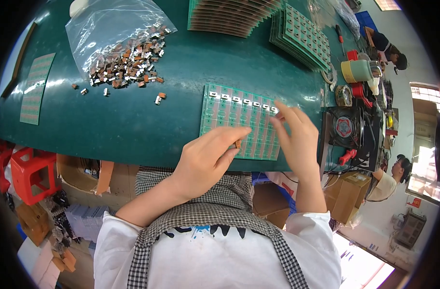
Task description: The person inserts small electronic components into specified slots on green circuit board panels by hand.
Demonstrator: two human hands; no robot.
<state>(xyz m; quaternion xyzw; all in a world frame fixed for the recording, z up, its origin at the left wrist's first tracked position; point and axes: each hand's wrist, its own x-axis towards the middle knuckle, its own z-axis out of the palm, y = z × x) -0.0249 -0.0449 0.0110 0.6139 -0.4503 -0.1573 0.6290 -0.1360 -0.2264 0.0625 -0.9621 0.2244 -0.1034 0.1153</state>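
Note:
A green circuit board panel (221, 115), divided into a grid of small boards, lies on the table in front of me. Small silver-and-white slide-switch-like parts (236, 99) stand in a row along its far edge. At the right end of that row, my right hand (298, 136) has thumb and forefinger closed around the last small part (274, 110). My left hand (205, 155) is curled over the near part of the panel. Between its thumb and fingers shows a small brown part (238, 144); anything deeper in the palm is hidden.
A clear plastic bag (116, 29) spills a pile of brown-and-silver parts (128, 62) at the far left. Another panel (37, 89) lies farther left. Stacked boards (299, 36) stand at the back, a black fan (346, 127) to the right. Two other people are beyond.

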